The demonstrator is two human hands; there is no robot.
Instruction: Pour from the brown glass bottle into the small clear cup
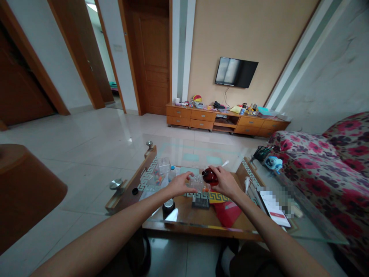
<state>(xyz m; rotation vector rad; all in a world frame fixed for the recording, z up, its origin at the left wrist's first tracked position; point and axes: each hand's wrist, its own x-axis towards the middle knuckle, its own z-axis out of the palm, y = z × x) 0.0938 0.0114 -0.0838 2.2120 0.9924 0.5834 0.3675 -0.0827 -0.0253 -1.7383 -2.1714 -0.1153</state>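
Both my arms reach forward over a glass-topped coffee table [184, 225]. My left hand [179, 184] rests with curled fingers on a small clear plastic box [198, 182] on the glass. My right hand [224, 181] is closed round a dark red, rounded object [209, 176] just right of that box; I cannot make out what it is. The two hands nearly meet over the box.
On or under the glass lie a clear container of coloured bits [161, 171], a small bottle [172, 172], a black round jar [168, 208], red packet [228, 214], papers [273, 206] and blue toy [273, 162]. Floral sofa [325, 169] right, TV cabinet [225, 121] ahead, brown furniture [23, 188] left.
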